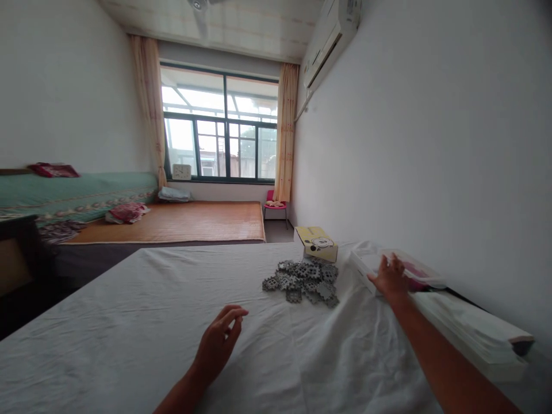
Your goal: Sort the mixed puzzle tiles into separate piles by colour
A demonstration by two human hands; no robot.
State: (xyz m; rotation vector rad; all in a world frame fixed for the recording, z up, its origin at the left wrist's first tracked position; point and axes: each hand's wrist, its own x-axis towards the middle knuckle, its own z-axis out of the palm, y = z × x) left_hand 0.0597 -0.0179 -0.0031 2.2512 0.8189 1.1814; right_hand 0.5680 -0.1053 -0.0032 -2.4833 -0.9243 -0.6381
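Note:
My right hand [390, 278] reaches out to a clear plastic container [414, 275] by the wall and lies on its near side with fingers spread. Something red shows inside the container. My left hand [219, 339] hovers over the white sheet [129, 333], fingers loosely curled and apart, holding nothing. A pile of several grey interlocking pieces [304, 280] lies on the sheet between the two hands, nearer the right one. A small cardboard box with a cartoon face [318, 242] sits just beyond the pile.
A long white packet [470, 330] lies along the wall at right. Beyond the sheet are a bamboo-mat bed [181, 221], a green-covered bed [64, 195], a pink chair [276, 206] and a window [219, 132].

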